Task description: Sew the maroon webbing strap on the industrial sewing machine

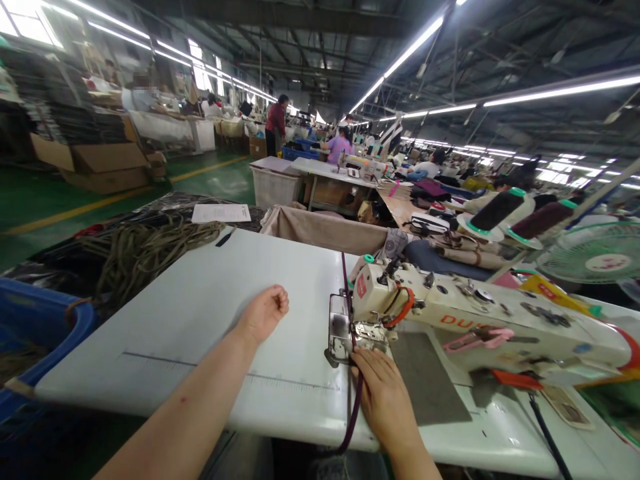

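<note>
A narrow dark purple strip (356,407) runs from the table's front edge, through the stitching area of a sewing machine (420,303), and out behind it. My right hand (383,393) is at the strip just in front of the metal needle plate (340,323), its fingers bent over it and pressed together. Beneath the fingertips the strip is partly hidden. Over the white tabletop (210,313), left of the machine, my left hand (265,312) has its fingers curled in, and nothing shows in them.
Ruler markings (290,383) cross the table's front. On the left are a blue crate (75,327) and a heap of olive straps (145,253). A cloth-lined bin (320,227) stands behind the table. Thread cones (500,210) and a fan (595,257) are at right; other people work farther back.
</note>
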Motion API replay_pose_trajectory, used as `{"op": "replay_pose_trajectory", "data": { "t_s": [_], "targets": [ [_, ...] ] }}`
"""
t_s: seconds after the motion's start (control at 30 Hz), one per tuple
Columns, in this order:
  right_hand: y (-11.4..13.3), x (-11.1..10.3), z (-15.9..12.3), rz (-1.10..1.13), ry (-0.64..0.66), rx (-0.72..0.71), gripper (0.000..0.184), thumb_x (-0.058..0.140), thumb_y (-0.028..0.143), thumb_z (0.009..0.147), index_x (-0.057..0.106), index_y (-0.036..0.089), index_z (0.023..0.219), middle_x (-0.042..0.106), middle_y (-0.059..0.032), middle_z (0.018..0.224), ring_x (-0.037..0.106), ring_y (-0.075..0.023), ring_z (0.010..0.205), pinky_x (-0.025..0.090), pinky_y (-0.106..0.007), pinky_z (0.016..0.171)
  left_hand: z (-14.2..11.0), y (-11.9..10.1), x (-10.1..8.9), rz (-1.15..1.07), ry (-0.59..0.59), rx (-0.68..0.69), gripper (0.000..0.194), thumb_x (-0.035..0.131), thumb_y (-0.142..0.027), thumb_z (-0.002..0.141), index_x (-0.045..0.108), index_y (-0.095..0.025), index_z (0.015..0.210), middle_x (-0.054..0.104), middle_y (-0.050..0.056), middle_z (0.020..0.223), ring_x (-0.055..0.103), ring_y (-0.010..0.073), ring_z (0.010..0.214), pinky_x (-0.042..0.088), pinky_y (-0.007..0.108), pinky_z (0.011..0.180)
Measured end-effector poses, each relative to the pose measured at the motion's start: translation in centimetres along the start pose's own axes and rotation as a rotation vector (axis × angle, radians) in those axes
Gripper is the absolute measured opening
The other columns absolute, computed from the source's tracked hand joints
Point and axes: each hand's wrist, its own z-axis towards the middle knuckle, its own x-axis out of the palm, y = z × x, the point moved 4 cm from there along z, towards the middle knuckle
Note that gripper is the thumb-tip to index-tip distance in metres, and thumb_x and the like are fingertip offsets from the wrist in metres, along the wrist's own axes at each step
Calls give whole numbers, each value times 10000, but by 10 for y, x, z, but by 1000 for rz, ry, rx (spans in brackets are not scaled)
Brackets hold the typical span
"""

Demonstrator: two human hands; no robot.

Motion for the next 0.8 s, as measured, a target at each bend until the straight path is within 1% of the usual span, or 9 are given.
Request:
{"op": "replay_pose_trajectory", "data": {
  "t_s": [0.13, 0.4, 0.6, 0.8],
  "targets": [
    [2, -1, 1, -6, 16, -2, 297, 518, 250, 1103, 707, 205, 1328, 778, -103, 1285, 746, -236, 1177, 581, -480, 1112, 0, 0, 0, -4, -2, -4, 155, 766, -127, 729, 617, -131, 691, 544, 8, 688, 500, 101, 615, 460, 180, 550],
    [1, 0, -1, -23, 19, -2, 283, 531, 258, 1099, 708, 213, 1315, 775, -100, 1292, 746, -252, 1182, 591, -495, 1092, 1, 1, -2, -6, -9, -6, 136, 758, -127, 736, 629, -127, 696, 565, 19, 693, 516, 107, 630, 477, 181, 560],
    [3, -2, 3, -22, -24, -38, 255, 516, 263, 1109, 705, 205, 1270, 785, -89, 1260, 753, -248, 1148, 598, -481, 1056, 1, 0, -2, -3, -12, 1, 137, 748, -133, 726, 622, -131, 674, 560, 16, 678, 507, 103, 611, 463, 177, 543],
    [2, -1, 3, -12, -18, -45, 251, 527, 257, 1101, 716, 207, 1259, 790, -91, 1242, 757, -242, 1126, 594, -475, 1059, 2, 2, -1, 6, -10, 2, 132, 736, -143, 737, 622, -136, 672, 563, 14, 672, 501, 100, 597, 457, 175, 536]
  ]
}}
